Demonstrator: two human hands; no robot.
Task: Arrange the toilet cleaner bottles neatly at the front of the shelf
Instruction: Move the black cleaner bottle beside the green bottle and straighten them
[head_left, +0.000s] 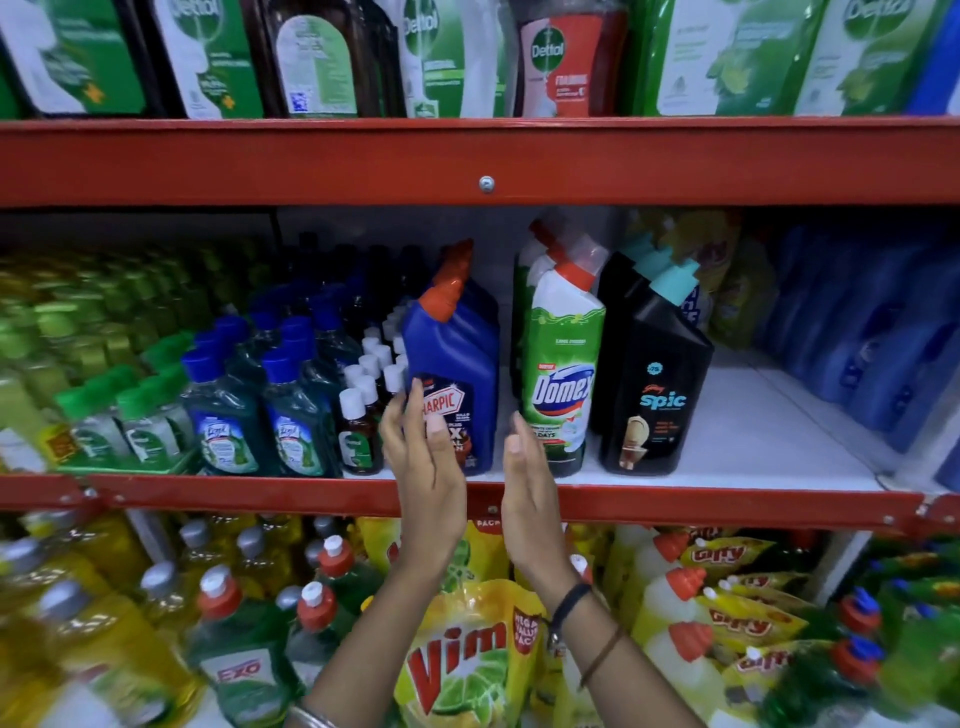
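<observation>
A blue Harpic bottle (453, 358) with a red cap stands at the front of the middle shelf (727, 478), with another blue one behind it. To its right stand a green-and-white Domex bottle (563, 374) and a black Spic bottle (655, 384), each heading a short row. My left hand (423, 467) is raised with its fingers against the Harpic bottle's lower left side and label. My right hand (527, 483) is held flat and upright in the gap between Harpic and Domex, fingers together, holding nothing.
Small green and blue floor-cleaner bottles (223, 415) and brown antiseptic bottles (358, 431) crowd the shelf's left. Blue bottles (872, 332) stand far right beyond bare white shelf. Red shelf beams run above and below. Vim pouches (467, 654) and dishwash bottles fill the lower shelf.
</observation>
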